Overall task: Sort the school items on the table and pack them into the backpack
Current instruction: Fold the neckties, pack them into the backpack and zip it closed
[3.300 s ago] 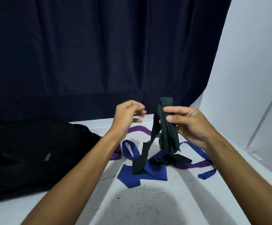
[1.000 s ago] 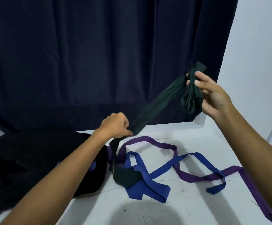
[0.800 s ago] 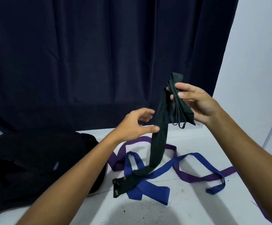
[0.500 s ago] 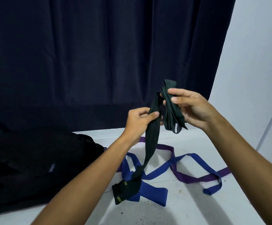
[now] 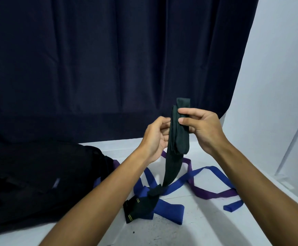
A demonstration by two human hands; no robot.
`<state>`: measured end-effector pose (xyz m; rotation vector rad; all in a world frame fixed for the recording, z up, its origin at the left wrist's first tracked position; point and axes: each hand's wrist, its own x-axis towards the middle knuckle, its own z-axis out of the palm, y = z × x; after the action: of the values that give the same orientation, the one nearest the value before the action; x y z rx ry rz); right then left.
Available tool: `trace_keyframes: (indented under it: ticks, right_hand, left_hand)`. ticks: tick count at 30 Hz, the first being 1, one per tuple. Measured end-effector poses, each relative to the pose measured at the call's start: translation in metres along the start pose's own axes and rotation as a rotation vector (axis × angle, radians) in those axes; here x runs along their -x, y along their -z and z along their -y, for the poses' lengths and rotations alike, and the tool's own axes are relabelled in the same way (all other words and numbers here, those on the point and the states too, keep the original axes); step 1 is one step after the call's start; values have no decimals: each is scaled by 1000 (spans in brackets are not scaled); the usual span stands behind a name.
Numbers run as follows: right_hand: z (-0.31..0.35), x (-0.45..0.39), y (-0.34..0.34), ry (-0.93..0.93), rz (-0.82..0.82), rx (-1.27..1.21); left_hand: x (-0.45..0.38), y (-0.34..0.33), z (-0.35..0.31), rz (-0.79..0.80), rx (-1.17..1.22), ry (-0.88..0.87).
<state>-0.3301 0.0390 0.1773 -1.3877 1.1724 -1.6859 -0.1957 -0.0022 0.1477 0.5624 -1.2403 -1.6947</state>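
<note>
Ties number three: both hands (image 5: 178, 128) pinch the green tie (image 5: 177, 139), perhaps folded.

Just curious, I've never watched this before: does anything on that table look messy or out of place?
Yes. The blue tie and purple tie lie loose and crossed over each other on the table, and the dark green tie's wide end trails across the blue one, only partly folded.

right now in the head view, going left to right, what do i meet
backpack → left hand → green tie → right hand → white wall
</note>
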Motion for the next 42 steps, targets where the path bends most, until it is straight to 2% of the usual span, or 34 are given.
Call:
trace_keyframes:
  ticks: [3, 6, 11, 15, 20, 23, 26, 29, 32, 35, 40, 41, 42]
  right_hand:
    - [-3, 2, -5, 22, -6, 25]
    - [-7, 3, -6, 20, 14, 36]
    - [-11, 5, -4, -110, 174, -71]
    - [-16, 2, -7, -76, 78, 7]
    - [-8, -3, -1, -35, 31, -50]
    - [1, -6, 2, -35, 54, -128]
    - [10, -7, 3, -34, 89, -196]
    - [19, -10, 6, -4, 81, -284]
    - [31, -10, 11, 37, 65, -335]
    - [46, -10, 19, 103, 26, -386]
    - [57, -11, 24, 171, -47, -436]
    - [57, -11, 24, 175, -53, -451]
    - [57, -11, 25, 176, -58, -470]
  left_hand:
    - [2, 0, 2, 51, -103, -65]
    - [1, 3, 5, 12, -171, -112]
    - [0, 6, 5, -15, -261, -112]
    - [-2, 5, 11, -91, -305, -111]
    - [3, 11, 19, -108, -346, -93]
    - [6, 24, 31, 20, -371, -130]
    - [7, 38, 47, 181, -546, -178]
    - [4, 48, 53, 245, -648, -45]
    - [-1, 65, 58, 245, -738, 68]
    - [-13, 80, 56, 116, -844, 49]
    - [-44, 91, 18, -469, -1010, -486]
    - [-45, 92, 11, -512, -1110, -574]
    - [-43, 90, 6, -484, -1274, -641]
